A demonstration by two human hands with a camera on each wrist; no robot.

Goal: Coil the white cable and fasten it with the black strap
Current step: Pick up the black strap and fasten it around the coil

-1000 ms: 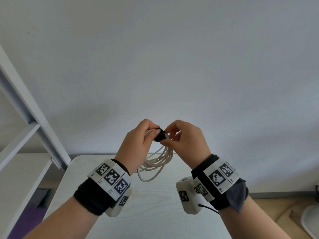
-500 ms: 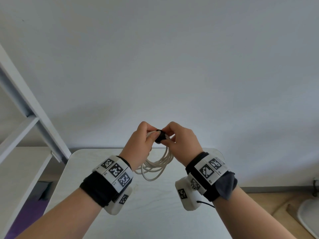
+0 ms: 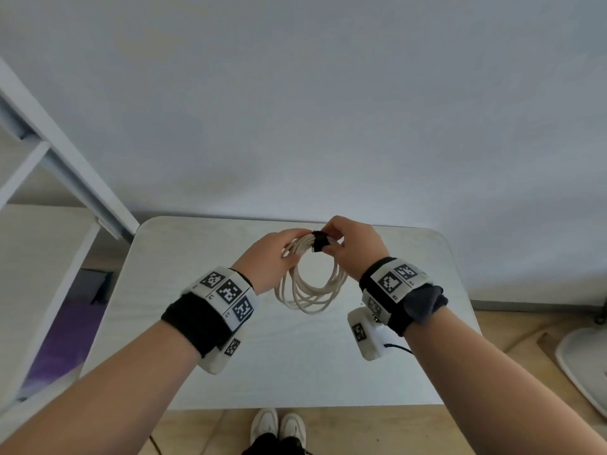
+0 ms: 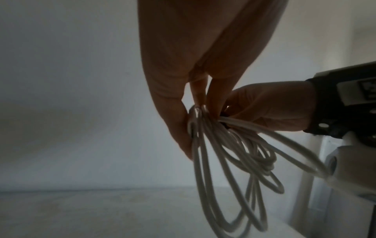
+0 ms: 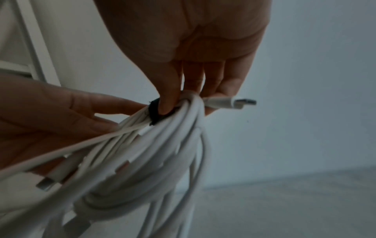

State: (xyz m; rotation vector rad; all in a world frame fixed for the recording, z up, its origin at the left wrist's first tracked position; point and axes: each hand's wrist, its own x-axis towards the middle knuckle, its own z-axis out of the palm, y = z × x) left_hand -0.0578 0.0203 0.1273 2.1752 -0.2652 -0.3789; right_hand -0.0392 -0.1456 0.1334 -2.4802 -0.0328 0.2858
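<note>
The white cable (image 3: 312, 290) hangs as a round coil of several loops above the table, held up by both hands. A black strap (image 3: 319, 242) is wrapped around the top of the coil. My left hand (image 3: 290, 246) grips the loops just left of the strap, thumb and fingers pinching them (image 4: 193, 122). My right hand (image 3: 330, 239) pinches the strap, its thumb pressed on the black band (image 5: 154, 111). One cable plug (image 5: 242, 102) sticks out past the right fingers. A second plug (image 5: 45, 184) lies by the left palm.
A white table (image 3: 295, 372) with rounded corners stands below the hands against a plain wall. A white shelf frame (image 3: 65, 165) rises at the left. A round white object (image 3: 584, 366) sits on the floor at the right. My shoes (image 3: 277, 428) show under the near edge.
Both hands have sunk lower and farther out over the table, still on the cable and strap. The coil now hangs as an open ring facing the head camera.
</note>
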